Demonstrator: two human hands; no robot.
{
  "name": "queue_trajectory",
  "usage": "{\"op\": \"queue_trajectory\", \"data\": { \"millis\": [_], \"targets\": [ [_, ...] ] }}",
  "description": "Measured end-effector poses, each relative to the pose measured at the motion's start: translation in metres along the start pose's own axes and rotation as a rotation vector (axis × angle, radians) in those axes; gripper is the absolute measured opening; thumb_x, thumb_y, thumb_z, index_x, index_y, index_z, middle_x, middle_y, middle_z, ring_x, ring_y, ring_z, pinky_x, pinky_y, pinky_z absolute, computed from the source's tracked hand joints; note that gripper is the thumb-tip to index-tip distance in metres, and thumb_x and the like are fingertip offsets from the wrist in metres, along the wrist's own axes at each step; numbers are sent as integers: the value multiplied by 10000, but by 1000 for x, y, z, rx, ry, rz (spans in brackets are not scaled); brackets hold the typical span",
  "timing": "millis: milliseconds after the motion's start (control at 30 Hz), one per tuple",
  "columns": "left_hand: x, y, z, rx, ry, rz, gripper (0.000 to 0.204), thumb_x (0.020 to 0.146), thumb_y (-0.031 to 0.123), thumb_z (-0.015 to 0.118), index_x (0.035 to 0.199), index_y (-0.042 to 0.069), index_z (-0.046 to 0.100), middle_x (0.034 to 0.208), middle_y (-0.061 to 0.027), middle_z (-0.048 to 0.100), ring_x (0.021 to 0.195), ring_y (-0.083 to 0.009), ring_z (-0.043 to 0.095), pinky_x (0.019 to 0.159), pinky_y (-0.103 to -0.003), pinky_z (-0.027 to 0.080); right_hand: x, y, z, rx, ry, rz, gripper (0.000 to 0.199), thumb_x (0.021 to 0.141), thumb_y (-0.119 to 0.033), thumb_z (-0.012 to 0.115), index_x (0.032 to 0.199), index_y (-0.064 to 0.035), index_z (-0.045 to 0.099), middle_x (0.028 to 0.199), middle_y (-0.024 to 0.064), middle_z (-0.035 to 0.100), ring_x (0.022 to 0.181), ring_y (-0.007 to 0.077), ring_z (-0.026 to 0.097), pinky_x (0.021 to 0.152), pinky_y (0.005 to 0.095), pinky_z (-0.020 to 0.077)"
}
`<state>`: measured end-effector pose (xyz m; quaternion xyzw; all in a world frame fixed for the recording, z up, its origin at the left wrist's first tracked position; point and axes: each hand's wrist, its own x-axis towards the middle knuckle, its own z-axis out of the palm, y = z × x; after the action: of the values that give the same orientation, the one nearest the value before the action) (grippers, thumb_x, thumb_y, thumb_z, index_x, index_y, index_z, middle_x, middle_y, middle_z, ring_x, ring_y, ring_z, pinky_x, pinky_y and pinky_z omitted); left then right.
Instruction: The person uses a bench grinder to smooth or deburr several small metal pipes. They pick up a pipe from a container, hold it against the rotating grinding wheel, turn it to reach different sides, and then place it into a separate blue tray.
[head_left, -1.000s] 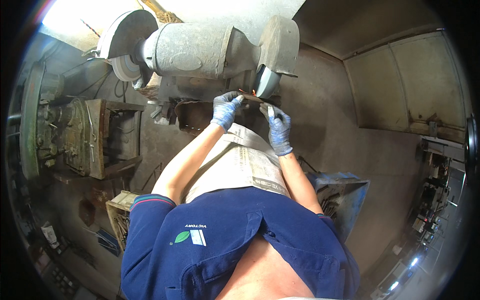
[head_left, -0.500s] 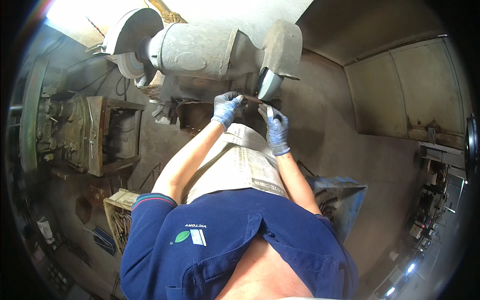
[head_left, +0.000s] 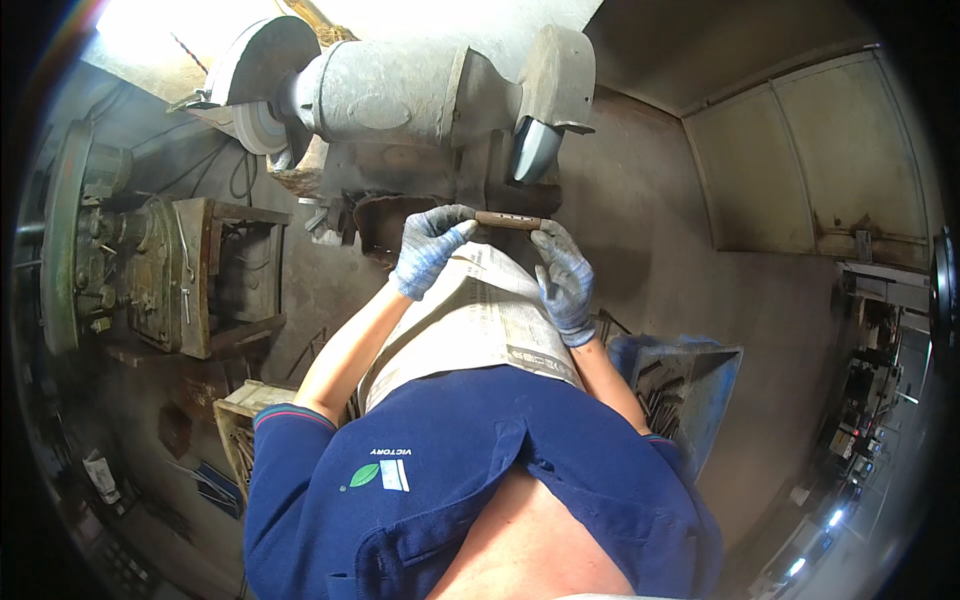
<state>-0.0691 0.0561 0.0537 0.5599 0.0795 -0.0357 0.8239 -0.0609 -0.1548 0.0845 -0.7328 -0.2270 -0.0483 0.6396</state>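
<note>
Since a moment ago I have drawn the short brown metal bar with small holes [head_left: 507, 220] back from the grey grinding wheel on the right end of the big grey bench grinder [head_left: 535, 148], so it now sits just below that wheel, apart from it. My left hand in its blue-grey knit glove [head_left: 428, 248] pinches the bar's left end, and my right hand in a matching glove [head_left: 565, 280] clamps its right end. The bar lies level between them above the newspaper sheet covering my lap [head_left: 480, 320].
</note>
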Motion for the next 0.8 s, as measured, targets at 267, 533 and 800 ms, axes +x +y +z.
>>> {"op": "queue_trajectory", "data": {
  "millis": [267,533,800],
  "targets": [
    [-14,43,22,-116,-49,-89,226,858,216,637,818,-3,601,703,-66,630,591,-93,583,557,-210,453,2,-26,-15,-253,-76,-303,422,771,-264,706,1075,16,618,1124,219,582,1010,336,605,873,376,493],
    [-2,34,22,45,-28,-19,165,840,121,648,898,-30,619,824,-89,663,678,-108,600,645,-220,488,1,-16,-14,-145,-31,-146,384,834,-253,633,1106,18,614,1218,172,526,1089,255,553,943,356,434],
    [15,12,15,119,-27,63,169,830,57,646,972,-33,627,819,-59,655,715,-90,588,657,-228,495,1,22,-8,114,87,104,279,777,-3,631,1056,-5,652,1149,133,590,1112,238,534,953,308,406]
  ]
}}
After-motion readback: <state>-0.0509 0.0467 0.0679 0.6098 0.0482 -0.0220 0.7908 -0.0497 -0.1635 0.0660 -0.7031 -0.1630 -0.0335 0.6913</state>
